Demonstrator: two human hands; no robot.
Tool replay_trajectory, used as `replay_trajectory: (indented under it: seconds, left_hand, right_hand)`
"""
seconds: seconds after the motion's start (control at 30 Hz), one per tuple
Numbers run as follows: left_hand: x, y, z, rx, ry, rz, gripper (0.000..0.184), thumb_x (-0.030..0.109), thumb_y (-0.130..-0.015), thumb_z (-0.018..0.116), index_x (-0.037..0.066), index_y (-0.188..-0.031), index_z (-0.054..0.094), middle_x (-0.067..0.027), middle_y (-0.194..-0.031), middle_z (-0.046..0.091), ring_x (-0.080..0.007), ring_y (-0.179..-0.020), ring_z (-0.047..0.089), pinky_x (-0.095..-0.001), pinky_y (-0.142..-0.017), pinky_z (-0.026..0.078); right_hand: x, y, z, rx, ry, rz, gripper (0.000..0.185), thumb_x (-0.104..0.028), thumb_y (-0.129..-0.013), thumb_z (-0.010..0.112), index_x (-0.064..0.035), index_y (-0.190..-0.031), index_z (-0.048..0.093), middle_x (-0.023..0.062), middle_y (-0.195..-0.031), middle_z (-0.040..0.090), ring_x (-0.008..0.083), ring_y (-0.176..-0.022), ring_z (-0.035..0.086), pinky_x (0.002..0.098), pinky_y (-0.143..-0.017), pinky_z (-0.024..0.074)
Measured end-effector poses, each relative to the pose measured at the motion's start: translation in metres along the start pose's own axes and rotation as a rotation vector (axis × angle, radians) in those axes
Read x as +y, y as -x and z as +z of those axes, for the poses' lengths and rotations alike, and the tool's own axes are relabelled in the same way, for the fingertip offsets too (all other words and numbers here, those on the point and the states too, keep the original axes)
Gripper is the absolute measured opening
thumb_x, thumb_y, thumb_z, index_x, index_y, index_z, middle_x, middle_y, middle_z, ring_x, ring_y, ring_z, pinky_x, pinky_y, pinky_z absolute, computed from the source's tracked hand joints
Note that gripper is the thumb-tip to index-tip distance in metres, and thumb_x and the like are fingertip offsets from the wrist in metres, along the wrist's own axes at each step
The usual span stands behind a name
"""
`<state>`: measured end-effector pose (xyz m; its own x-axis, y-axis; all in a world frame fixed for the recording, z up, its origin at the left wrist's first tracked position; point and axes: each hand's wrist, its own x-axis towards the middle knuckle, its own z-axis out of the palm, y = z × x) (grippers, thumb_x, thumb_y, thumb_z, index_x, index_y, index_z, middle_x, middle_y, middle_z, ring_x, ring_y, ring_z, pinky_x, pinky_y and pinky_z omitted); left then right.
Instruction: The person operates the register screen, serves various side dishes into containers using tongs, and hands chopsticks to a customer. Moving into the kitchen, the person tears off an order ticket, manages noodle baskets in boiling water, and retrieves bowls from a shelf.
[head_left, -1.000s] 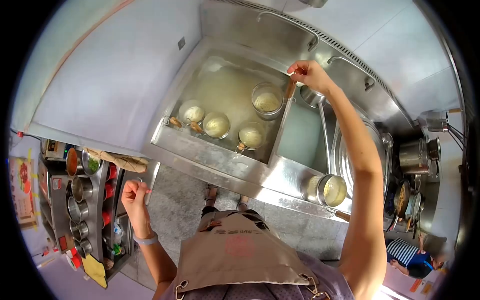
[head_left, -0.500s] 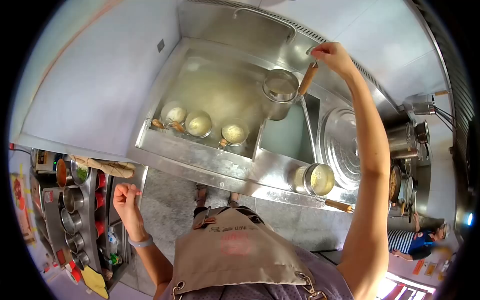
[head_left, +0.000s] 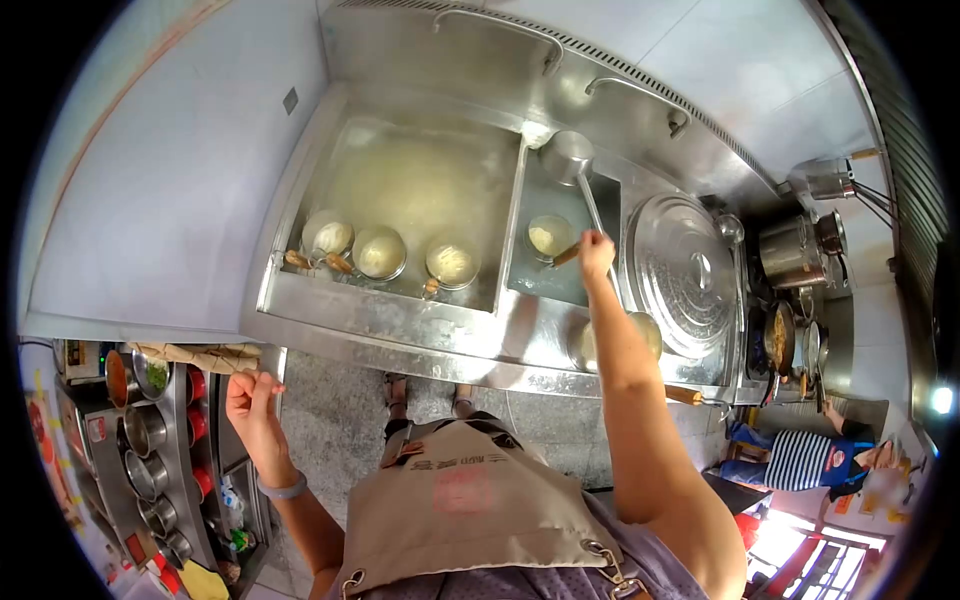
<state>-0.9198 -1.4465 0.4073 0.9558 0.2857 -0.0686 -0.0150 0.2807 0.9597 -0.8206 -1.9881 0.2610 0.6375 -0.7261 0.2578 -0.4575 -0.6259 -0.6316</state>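
Observation:
My right hand [head_left: 597,254] is closed round the wooden handle of a noodle strainer [head_left: 549,236], which sits in the cloudy water of the narrow right compartment [head_left: 590,288] with something pale inside. Just behind it rests a long-handled metal ladle [head_left: 567,157], its handle running forward under my right hand. In the large steaming compartment [head_left: 430,160] at left, several more strainers hang along the front edge, including one [head_left: 380,253] and another [head_left: 452,262], both with pale noodles. My left hand [head_left: 256,412] hovers over the floor near the side counter, fingers curled, with nothing visible in them.
More strainers [head_left: 646,333], partly behind my right forearm, stand on the steel ledge. A large round lid [head_left: 682,275] lies to the right, with a stockpot [head_left: 790,255] and pans beyond. A side counter with metal bowls [head_left: 145,430] is at left. A person [head_left: 810,460] stands far right.
My right hand has come down and toward me, lowering the strainer from above the ladle into the right compartment. The view has shifted slightly. My left hand stays much the same.

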Motion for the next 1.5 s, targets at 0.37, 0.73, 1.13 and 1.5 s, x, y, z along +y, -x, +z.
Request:
replay_trajectory:
  seconds: [0.37,0.73,1.13,1.5]
  left_hand:
    - [0.006,-0.012,0.002,-0.083,-0.085,-0.015,0.028,-0.002,-0.081,0.059,0.009,-0.067,0.037,0.0000,-0.067,0.044,-0.0083,-0.063,0.045,-0.0225,-0.064,0.040]
    - [0.023,-0.011,-0.017,-0.015,-0.075,0.022,0.029,-0.001,-0.082,0.058,0.009,-0.067,0.036,-0.0007,-0.068,0.044,-0.0087,-0.063,0.045,-0.0234,-0.065,0.041]
    - [0.019,0.009,-0.038,0.128,-0.058,0.024,0.029,-0.001,-0.083,0.057,0.010,-0.067,0.036,-0.0001,-0.068,0.042,-0.0090,-0.063,0.044,-0.0236,-0.065,0.041]
    - [-0.152,0.008,-0.106,0.270,-0.200,-0.076,0.008,0.007,-0.084,0.057,0.006,-0.091,0.060,0.0003,-0.074,0.055,-0.0087,-0.065,0.050,-0.0238,-0.062,0.044]
  right_hand:
    - [-0.002,0.024,-0.013,0.057,-0.254,0.156,0.017,-0.016,-0.082,0.059,-0.0014,-0.086,0.066,0.0141,-0.074,0.065,0.0237,-0.070,0.063,0.0329,-0.069,0.0485]
    - [-0.161,-0.048,-0.040,-0.065,-0.283,-0.269,0.023,-0.021,-0.083,0.062,0.0022,-0.083,0.064,0.0121,-0.063,0.059,0.0173,-0.057,0.054,0.0308,-0.059,0.0440]
    - [-0.276,-0.090,-0.036,-0.440,-0.612,-0.416,0.023,-0.019,-0.087,0.059,0.0018,-0.093,0.066,-0.0038,-0.075,0.057,0.0033,-0.067,0.045,0.0191,-0.060,0.0368]
    - [-0.186,0.010,0.132,-0.766,-0.619,-0.099,0.020,-0.017,-0.085,0.061,0.0031,-0.086,0.064,0.0037,-0.062,0.058,0.0099,-0.057,0.051,0.0246,-0.053,0.0421]
